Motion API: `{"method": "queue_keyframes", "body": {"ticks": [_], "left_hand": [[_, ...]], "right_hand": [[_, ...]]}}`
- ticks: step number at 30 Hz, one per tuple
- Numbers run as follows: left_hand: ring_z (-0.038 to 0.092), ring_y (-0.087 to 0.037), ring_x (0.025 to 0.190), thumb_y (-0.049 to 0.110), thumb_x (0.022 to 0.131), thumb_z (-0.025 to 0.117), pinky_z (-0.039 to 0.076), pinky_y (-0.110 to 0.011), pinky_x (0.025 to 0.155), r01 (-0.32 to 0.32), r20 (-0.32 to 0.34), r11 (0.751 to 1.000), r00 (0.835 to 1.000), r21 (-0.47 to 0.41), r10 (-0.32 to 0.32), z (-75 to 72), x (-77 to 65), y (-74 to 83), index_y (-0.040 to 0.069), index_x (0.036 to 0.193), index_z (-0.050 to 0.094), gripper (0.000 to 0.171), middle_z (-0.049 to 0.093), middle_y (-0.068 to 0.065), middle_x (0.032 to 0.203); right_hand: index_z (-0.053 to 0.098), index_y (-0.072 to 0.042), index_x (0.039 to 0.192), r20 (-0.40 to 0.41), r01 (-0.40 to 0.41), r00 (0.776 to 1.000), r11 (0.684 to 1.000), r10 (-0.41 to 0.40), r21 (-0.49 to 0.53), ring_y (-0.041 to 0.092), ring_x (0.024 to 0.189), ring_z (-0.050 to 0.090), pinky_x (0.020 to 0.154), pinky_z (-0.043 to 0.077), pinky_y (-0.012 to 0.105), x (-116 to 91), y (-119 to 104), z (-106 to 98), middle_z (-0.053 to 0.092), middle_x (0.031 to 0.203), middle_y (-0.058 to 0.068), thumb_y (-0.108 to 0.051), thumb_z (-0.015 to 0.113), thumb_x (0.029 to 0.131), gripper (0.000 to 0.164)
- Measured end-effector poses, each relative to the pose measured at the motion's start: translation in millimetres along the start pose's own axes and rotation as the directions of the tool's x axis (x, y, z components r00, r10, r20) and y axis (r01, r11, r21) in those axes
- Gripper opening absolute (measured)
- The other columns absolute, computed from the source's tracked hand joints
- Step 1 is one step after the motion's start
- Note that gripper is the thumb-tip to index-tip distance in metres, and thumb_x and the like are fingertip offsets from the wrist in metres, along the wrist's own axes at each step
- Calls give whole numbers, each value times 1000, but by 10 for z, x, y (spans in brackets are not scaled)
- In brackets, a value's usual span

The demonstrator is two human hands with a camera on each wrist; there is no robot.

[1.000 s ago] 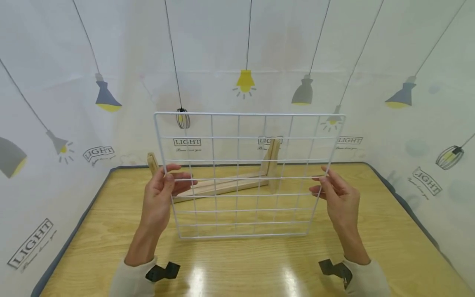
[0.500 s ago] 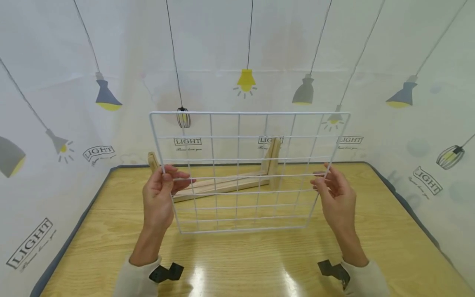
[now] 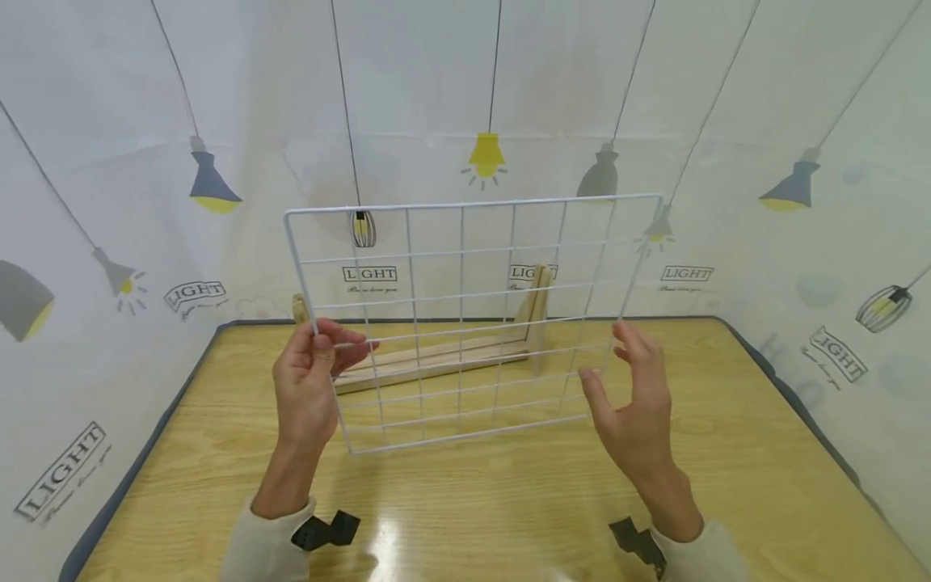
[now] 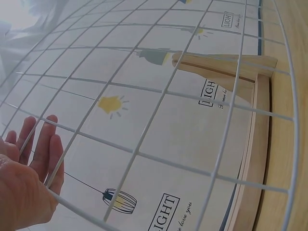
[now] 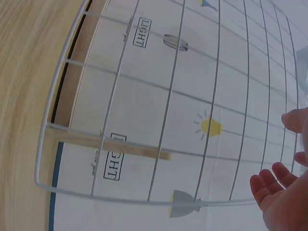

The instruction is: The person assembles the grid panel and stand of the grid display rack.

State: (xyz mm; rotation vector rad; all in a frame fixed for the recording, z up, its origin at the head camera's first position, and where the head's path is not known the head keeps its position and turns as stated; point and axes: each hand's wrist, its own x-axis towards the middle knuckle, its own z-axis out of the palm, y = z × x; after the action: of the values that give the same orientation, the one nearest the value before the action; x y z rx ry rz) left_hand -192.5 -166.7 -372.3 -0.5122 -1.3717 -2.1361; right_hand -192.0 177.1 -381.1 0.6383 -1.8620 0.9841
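A white wire grid panel [image 3: 465, 204] is held up over the table, tilted, its right side raised a little. My left hand [image 3: 305, 396] pinches its left side wire between thumb and fingers. In the left wrist view, the fingers [image 4: 44, 144] of that hand show behind the wires. My right hand [image 3: 636, 420] is at the panel's right side with thumb and fingers spread apart, gripping nothing. The right wrist view shows its fingers [image 5: 269, 185] near the panel's edge. Behind the panel lies a pale wooden frame [image 3: 407, 370], a long bar with upright ends, seen through the mesh.
The wood-grain table [image 3: 465, 517] has a dark blue edge along the back and sides. Behind it hangs a white cloth wall [image 3: 436, 97] printed with lamps and LIGHT labels. A black strap piece [image 3: 327, 529] sits at each sleeve cuff.
My right hand has released the panel's right side and moved a little left, its fingers spreading. The panel's right side has swung up and left while the left hand keeps its grip.
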Motion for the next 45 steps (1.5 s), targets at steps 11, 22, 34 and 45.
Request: {"method": "queue_keyframes", "body": {"ticks": [11,22,34,45], "left_hand": [[74,-18,82,14,102,44,59,-31,79,-6,-2,1000,1000,11,6,26,-12,26,3,99,61,20,72,-5,90],[74,-16,81,15,101,46,60,-30,77,-14,27,1000,1000,5,14,113,-50,14,7,98,61,18,72,-3,89],[75,-17,81,11,101,46,60,-30,74,-24,63,999,998,-26,26,170,-86,-15,5,99,62,17,73,-4,89],[75,-18,85,18,100,47,60,-32,77,-33,123,999,992,-43,38,199,-98,8,8,102,62,18,73,-4,92]], "right_hand": [[48,6,140,231,125,965,992,-125,18,39,124,52,112,38,31,8,-307,446,55,133,26,-22,66,95,55],[42,0,147,320,114,945,986,-71,-118,36,122,56,99,49,50,32,-375,665,57,134,22,-14,84,79,81],[44,-6,145,285,57,958,959,25,-276,41,106,63,86,53,54,6,-423,816,56,131,24,-22,89,73,87],[47,-8,142,221,18,973,935,65,-355,39,100,65,72,57,51,27,-424,859,58,133,23,-26,93,68,90]]}}
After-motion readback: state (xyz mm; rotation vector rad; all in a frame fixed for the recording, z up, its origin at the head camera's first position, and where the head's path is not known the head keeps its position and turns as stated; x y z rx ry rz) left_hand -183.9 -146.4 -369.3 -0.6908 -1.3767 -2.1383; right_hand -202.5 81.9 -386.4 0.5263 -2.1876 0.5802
